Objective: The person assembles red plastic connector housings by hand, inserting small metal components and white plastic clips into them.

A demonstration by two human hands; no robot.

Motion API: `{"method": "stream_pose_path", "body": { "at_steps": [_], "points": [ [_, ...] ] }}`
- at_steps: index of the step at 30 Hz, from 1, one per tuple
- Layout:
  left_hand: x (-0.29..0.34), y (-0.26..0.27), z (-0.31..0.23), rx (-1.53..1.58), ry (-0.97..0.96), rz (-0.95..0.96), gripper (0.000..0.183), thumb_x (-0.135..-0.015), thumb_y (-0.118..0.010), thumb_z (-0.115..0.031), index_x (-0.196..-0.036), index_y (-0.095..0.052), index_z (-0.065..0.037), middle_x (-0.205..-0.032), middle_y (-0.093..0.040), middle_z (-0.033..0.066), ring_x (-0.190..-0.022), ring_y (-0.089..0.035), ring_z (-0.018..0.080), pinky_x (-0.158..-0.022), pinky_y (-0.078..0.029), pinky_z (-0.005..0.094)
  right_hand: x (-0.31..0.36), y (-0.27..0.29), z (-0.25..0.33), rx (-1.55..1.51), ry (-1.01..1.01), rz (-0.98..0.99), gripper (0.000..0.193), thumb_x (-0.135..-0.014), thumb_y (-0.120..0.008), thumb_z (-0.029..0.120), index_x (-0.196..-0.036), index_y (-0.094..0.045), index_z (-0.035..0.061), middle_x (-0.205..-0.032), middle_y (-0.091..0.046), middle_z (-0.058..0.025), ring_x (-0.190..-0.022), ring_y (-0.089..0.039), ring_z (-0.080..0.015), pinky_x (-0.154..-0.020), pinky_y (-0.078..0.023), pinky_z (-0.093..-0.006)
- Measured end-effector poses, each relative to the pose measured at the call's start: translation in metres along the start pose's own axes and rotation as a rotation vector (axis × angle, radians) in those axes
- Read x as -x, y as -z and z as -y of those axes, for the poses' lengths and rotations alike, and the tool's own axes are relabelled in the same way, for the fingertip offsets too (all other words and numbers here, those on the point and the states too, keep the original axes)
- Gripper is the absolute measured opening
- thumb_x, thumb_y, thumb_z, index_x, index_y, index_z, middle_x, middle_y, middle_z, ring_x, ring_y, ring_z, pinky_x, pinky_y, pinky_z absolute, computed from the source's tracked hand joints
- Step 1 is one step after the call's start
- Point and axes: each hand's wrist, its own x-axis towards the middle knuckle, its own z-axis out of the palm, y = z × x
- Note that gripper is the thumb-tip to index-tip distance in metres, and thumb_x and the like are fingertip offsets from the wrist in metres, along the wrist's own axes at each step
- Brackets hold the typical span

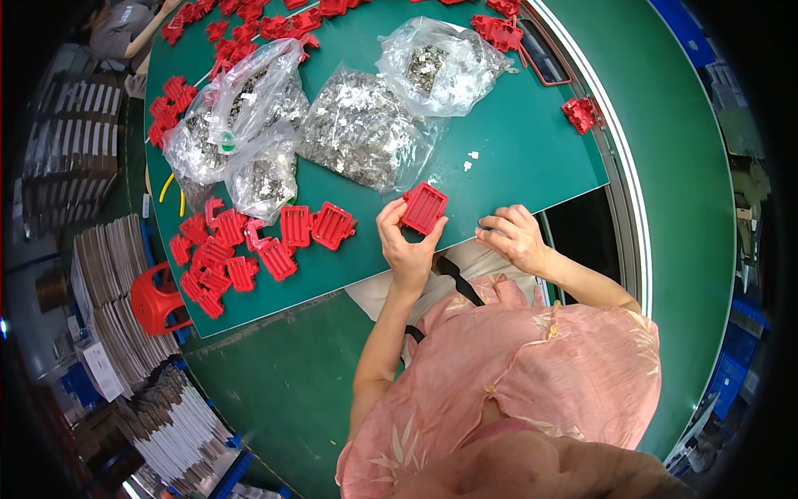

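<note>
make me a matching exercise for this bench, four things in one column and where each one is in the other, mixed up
Things:
1. red rectangular frame
2. right hand
3. pile of red frames
4. red stool

Places:
A. below the bench's left edge, on the floor side
B. held up in the left hand
C. resting on the near edge of the green bench, holding nothing
D. spread on the bench in front of the clear bags of metal parts

Pairs: 1-B, 2-C, 3-D, 4-A
</note>
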Motion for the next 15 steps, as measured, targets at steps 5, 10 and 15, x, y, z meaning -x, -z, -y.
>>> {"method": "stream_pose_path", "body": {
  "at_steps": [5, 10, 15],
  "points": [
    [0.000, -0.001, -0.001, -0.105, -0.086, -0.060, 0.065, -0.065, -0.091, -0.009, -0.115, -0.050, -0.001, -0.121, -0.053, 0.0161, -0.106, -0.059, 0.0294, -0.087, -0.053, 0.0390, -0.015, 0.007, 0.003, -0.202, -0.081, 0.012, 0.017, -0.074, -0.081, 0.013, -0.087, -0.071, 0.0090, -0.091, -0.066, -0.0045, -0.086, -0.060, -0.0221, -0.074, -0.046, -0.0362],
    [0.002, -0.005, -0.002, -0.168, -0.165, -0.098, 0.063, -0.065, -0.091, -0.012, -0.112, -0.051, -0.002, -0.116, -0.055, 0.0167, -0.102, -0.058, 0.0338, -0.086, -0.051, 0.0416, -0.057, -0.009, 0.019, -0.684, -0.562, -0.141, 0.011, -0.074, -0.080, 0.008, -0.081, -0.072, 0.0055, -0.085, -0.066, -0.0064, -0.085, -0.060, -0.0233, -0.080, -0.047, -0.0353],
    [0.001, -0.007, -0.001, -0.191, -0.188, -0.135, 0.059, -0.069, -0.089, -0.016, -0.111, -0.050, -0.002, -0.112, -0.056, 0.0178, -0.100, -0.059, 0.0351, -0.084, -0.052, 0.0418, -0.080, -0.034, 0.043, -0.530, -0.404, -0.223, 0.013, -0.072, -0.080, 0.008, -0.080, -0.071, 0.0084, -0.085, -0.065, -0.0033, -0.082, -0.058, -0.0211, -0.078, -0.040, -0.0338]
  ]
}}
